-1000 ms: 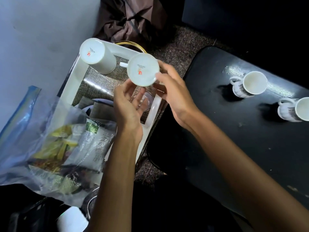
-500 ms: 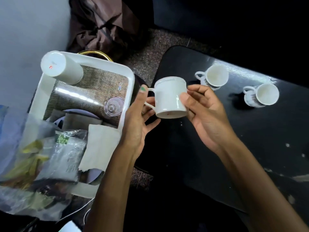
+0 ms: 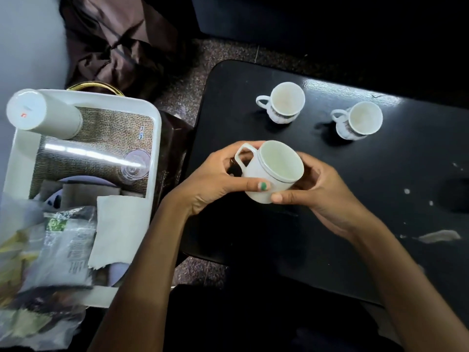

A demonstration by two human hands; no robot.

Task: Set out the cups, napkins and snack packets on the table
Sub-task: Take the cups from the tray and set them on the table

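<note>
White cup, mouth up and tilted toward the camera, held above the near part of the black tabletop. Left hand and right hand each close their grip on its sides. Two cups already stand beyond. Level it, then lower it clear of them. Napkin and what appear to be snack packets remain in the white tray.
</note>
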